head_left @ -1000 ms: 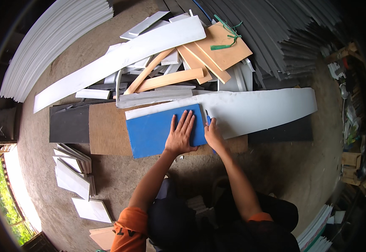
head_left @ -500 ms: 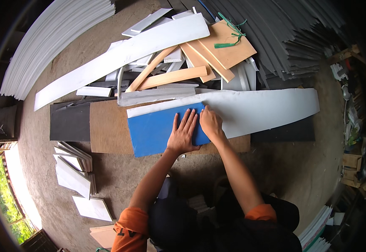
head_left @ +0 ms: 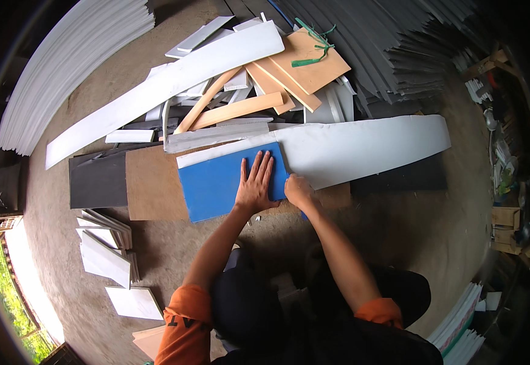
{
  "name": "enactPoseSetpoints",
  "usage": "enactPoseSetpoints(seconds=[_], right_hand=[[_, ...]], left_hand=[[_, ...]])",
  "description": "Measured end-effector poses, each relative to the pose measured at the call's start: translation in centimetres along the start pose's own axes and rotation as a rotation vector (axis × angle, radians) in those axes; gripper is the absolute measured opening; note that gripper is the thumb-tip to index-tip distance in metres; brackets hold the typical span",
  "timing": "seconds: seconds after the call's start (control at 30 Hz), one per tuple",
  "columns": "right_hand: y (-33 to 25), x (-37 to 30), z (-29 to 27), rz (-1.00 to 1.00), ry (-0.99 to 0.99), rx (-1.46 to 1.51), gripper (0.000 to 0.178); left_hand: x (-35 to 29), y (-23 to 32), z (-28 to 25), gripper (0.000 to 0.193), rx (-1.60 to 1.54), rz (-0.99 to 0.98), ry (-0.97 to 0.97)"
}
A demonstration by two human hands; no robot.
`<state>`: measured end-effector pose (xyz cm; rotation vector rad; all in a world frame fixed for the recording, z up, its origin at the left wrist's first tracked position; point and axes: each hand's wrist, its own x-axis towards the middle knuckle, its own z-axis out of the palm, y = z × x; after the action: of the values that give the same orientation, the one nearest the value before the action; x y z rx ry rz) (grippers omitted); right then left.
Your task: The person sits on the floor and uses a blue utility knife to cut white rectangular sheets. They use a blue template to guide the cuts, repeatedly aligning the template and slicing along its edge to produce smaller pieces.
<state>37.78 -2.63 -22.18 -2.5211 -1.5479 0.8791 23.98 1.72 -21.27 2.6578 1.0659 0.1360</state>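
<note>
A flat blue rectangular board point(head_left: 216, 191) lies on top of a long white sheet point(head_left: 368, 146), whose white edge shows along the board's far side. My left hand point(head_left: 255, 184) presses flat on the board near its right side, fingers spread. Against the board's right edge, my right hand point(head_left: 300, 191) is closed in a fist. A small blue end point(head_left: 304, 215) pokes out below that fist; the rest of what it grips is hidden. Beneath the sheet lies a brown board point(head_left: 152, 188), with a black sheet point(head_left: 98, 180) at the left.
Beyond the work is a heap of white offcuts point(head_left: 174, 85) and tan pieces point(head_left: 316, 58) with a green tie point(head_left: 313, 55). White sheets are stacked point(head_left: 76, 67) far left, dark sheets point(head_left: 362, 42) far right. Small white panels point(head_left: 104, 255) sit at the left.
My right fist has slid toward me along the blue board's right edge. My left hand stays pressed on the board. The whole view has shifted slightly.
</note>
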Motion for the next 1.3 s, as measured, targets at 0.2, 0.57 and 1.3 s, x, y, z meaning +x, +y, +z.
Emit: enactPoseSetpoints(seconds=[0.2, 0.57, 1.3], right_hand=[[2.2, -6.1, 1.7, 0.090, -0.063, -0.008, 0.026], [3.0, -7.6, 3.0, 0.047, 0.003, 0.011, 0.026], [0.3, -2.8, -3.5, -0.117, 0.239, -0.002, 0.025]], left_hand=[[0.1, 0.3, -0.1, 0.112, 0.040, 0.008, -0.019], [-0.3, 0.5, -0.5, 0.110, 0.057, 0.028, -0.012], [-0.5, -0.2, -0.5, 0.110, 0.008, 0.036, 0.019]])
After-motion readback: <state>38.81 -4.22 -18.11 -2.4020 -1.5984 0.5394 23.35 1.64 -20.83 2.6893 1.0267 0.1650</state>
